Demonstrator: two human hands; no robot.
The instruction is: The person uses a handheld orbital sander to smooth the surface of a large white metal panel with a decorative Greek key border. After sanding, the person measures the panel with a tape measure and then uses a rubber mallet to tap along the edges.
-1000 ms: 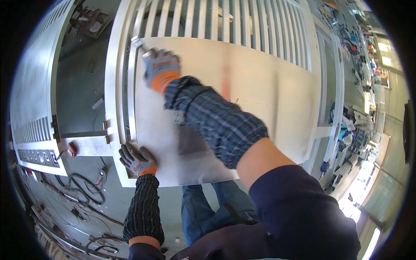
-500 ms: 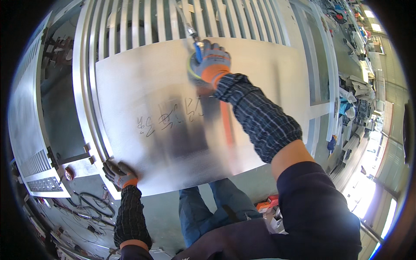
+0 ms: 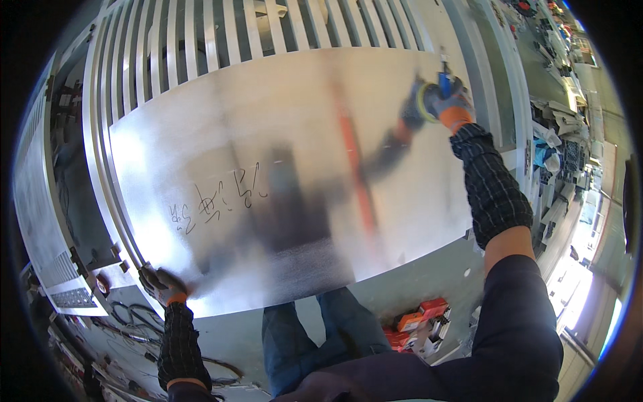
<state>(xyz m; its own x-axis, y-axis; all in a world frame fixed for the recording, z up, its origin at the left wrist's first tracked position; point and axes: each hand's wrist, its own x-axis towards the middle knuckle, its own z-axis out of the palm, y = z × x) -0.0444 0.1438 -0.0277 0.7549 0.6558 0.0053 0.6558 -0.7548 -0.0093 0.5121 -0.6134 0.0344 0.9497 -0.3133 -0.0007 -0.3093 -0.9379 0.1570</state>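
Observation:
A large, shiny metal sheet (image 3: 281, 127) lies flat in front of me, with dark handwriting on its left half. My right hand (image 3: 453, 107), in a grey and orange glove, is wrapped round a round power sander (image 3: 426, 102) with a blue part and a yellow-green rim. The sander is over the sheet's far right part, and a blurred reflection shows beside it. At the near left corner, my left hand (image 3: 161, 284), gloved alike, lies on the sheet's edge with its fingers extended.
Beneath the sheet, a slatted metal frame (image 3: 231, 33) stretches away at the back. Another panel (image 3: 43, 201) stands at the left. Cables (image 3: 137, 321) lie on the floor at lower left. Red and orange boxes (image 3: 418, 318) sit near my legs. Stacked metal pieces fill the right side.
My right hand has carried the sander from the sheet's far middle to its far right. The left hand still lies at the near left corner. The whole view has shifted somewhat.

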